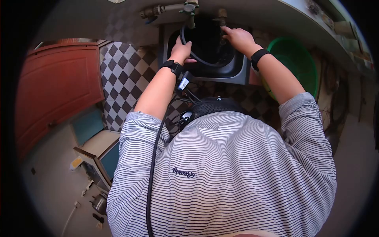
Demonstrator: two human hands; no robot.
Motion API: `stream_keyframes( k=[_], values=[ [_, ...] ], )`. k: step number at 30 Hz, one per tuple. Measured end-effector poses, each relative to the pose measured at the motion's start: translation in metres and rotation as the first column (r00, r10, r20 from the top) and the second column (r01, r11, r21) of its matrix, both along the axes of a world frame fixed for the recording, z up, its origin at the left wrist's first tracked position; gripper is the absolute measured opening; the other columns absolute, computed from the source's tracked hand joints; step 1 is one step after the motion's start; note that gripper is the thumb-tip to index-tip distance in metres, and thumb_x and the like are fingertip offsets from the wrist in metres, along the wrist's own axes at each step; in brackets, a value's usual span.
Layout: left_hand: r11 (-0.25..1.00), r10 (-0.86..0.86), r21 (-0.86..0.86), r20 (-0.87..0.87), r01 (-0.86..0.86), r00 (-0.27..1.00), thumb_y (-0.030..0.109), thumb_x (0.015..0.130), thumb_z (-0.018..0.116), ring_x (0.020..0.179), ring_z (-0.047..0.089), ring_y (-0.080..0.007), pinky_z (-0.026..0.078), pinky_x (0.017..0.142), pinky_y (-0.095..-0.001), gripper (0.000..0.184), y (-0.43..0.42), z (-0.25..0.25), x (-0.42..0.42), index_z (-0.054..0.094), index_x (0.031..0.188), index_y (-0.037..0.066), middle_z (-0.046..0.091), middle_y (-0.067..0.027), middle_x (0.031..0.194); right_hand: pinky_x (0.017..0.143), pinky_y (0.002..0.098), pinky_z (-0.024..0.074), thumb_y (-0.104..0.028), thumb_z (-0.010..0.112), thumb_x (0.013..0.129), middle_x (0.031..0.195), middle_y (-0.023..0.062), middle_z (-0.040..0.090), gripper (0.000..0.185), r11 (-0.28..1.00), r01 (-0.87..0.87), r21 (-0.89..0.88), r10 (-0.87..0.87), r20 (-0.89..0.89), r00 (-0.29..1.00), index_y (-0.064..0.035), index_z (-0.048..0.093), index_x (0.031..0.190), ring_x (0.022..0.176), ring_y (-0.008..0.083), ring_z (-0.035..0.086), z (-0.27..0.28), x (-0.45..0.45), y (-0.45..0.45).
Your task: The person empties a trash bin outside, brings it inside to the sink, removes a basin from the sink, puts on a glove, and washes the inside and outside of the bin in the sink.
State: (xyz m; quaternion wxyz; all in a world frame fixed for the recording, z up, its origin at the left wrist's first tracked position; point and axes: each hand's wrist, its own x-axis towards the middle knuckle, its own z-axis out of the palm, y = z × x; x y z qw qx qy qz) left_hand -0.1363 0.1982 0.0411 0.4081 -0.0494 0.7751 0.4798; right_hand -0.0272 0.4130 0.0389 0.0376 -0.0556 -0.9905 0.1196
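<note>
A black bucket [209,53] stands in the dark sink [233,75], its opening toward me and its inside in shadow. My left hand [182,51] grips the near-left rim, thumb inside and fingers round the outer wall. At the back of the sink is a brass tap [222,17]. My right hand [240,39] is over the bucket's right side with fingers curled and fingertips at the tap's lower end. The bucket's bottom is too dark to make out.
Another tap [190,10] with a pipe [169,8] is on the wall at left. A green basin [294,59] sits right of the sink. A red door [59,91] is at left beside checkered floor [122,67]. A black cable [152,173] runs down my front.
</note>
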Motion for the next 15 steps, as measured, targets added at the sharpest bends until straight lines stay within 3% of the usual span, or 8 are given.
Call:
stream_keyframes(
  k=[2, 4, 6, 7, 8, 10, 11, 15],
  values=[
    [0.993, -0.095, -0.075, -0.04, 0.092, 0.995, 0.023, 0.088, 0.052, 0.069, 0.061, -0.0227, 0.059, 0.051, -0.0325, 0.061, 0.0, -0.003, -0.005, 0.021, 0.141, 0.022, 0.051, -0.013, 0.114, 0.069, 0.0425, 0.049, -0.029, 0.053, 0.086, 0.08, 0.0117, 0.065, 0.032, 0.999, 0.025, -0.03, -0.026, -0.032, 0.999, -0.0126, 0.055, 0.113, 0.08, 0.0315, 0.062, -0.009, 0.007, 0.001],
    [0.987, -0.11, -0.122, -0.078, 0.1, 0.991, 0.027, 0.088, 0.052, 0.067, 0.06, -0.0222, 0.057, 0.05, -0.0314, 0.058, 0.001, -0.006, -0.007, 0.026, 0.14, 0.021, 0.054, -0.0123, 0.108, 0.07, 0.0424, 0.0489, -0.029, 0.053, 0.086, 0.083, 0.0119, 0.065, 0.034, 0.999, 0.026, -0.04, -0.026, -0.007, 1.0, -0.012, 0.054, 0.116, 0.081, 0.0316, 0.061, -0.01, 0.013, -0.001],
    [0.913, -0.348, -0.281, -0.154, 0.297, 0.925, 0.034, 0.087, 0.053, 0.064, 0.059, -0.0221, 0.054, 0.05, -0.0316, 0.06, 0.001, -0.013, -0.022, 0.028, 0.14, 0.02, 0.057, -0.0122, 0.098, 0.071, 0.0423, 0.0488, -0.03, 0.054, 0.085, 0.085, 0.0122, 0.065, 0.035, 0.999, 0.031, -0.042, -0.031, -0.013, 0.999, -0.0125, 0.054, 0.116, 0.082, 0.0315, 0.061, -0.007, 0.013, -0.002],
    [0.887, -0.414, -0.328, -0.256, 0.324, 0.873, 0.04, 0.086, 0.054, 0.082, 0.061, -0.028, 0.053, 0.067, -0.037, 0.062, 0.0, -0.02, -0.026, 0.031, 0.139, 0.019, 0.061, -0.0134, 0.1, 0.072, 0.0422, 0.0486, -0.031, 0.055, 0.085, 0.087, 0.0124, 0.065, 0.037, 0.998, 0.033, -0.048, -0.034, -0.019, 0.999, -0.0129, 0.053, 0.117, 0.084, 0.0314, 0.061, -0.009, 0.014, -0.002],
    [0.888, -0.416, -0.324, -0.259, 0.327, 0.872, 0.04, 0.086, 0.054, 0.082, 0.061, -0.028, 0.053, 0.067, -0.037, 0.062, 0.002, -0.029, -0.027, 0.031, 0.139, 0.019, 0.061, -0.0134, 0.1, 0.072, 0.0422, 0.0486, -0.031, 0.055, 0.085, 0.087, 0.0124, 0.065, 0.037, 0.998, 0.037, -0.043, -0.037, -0.02, 0.999, -0.0129, 0.053, 0.117, 0.084, 0.0314, 0.061, -0.01, 0.019, -0.006],
    [0.707, -0.666, -0.602, -0.391, 0.371, 0.635, 0.041, 0.084, 0.056, 0.104, 0.054, -0.0334, 0.046, 0.088, -0.0407, 0.064, 0.005, -0.043, -0.033, 0.033, 0.139, 0.018, 0.06, -0.0155, 0.111, 0.074, 0.0422, 0.0481, -0.031, 0.057, 0.084, 0.09, 0.0127, 0.064, 0.038, 0.996, 0.065, -0.067, -0.065, 0.003, 0.998, -0.0143, 0.053, 0.117, 0.087, 0.0316, 0.06, -0.01, 0.023, -0.012],
    [0.764, -0.606, -0.535, -0.407, 0.359, 0.684, 0.042, 0.081, 0.059, 0.118, 0.043, -0.0366, 0.039, 0.097, -0.0405, 0.061, 0.006, -0.042, -0.031, 0.042, 0.134, 0.016, 0.058, -0.0161, 0.118, 0.074, 0.0422, 0.0481, -0.031, 0.057, 0.084, 0.09, 0.0127, 0.064, 0.038, 0.996, 0.066, -0.062, -0.066, 0.006, 0.998, -0.0143, 0.053, 0.117, 0.087, 0.0316, 0.06, -0.011, 0.023, -0.015],
    [0.837, -0.545, -0.456, -0.644, 0.303, 0.537, 0.035, 0.076, 0.066, 0.096, 0.06, -0.0326, 0.046, 0.085, -0.0373, 0.044, 0.027, -0.01, -0.054, 0.061, 0.109, 0.007, 0.065, -0.0155, 0.101, 0.076, 0.0421, 0.0479, -0.029, 0.059, 0.082, 0.091, 0.0133, 0.064, 0.039, 0.99, 0.098, -0.098, -0.093, 0.058, 0.994, -0.0137, 0.052, 0.117, 0.088, 0.0323, 0.059, 0.017, -0.001, -0.005]
  ],
)
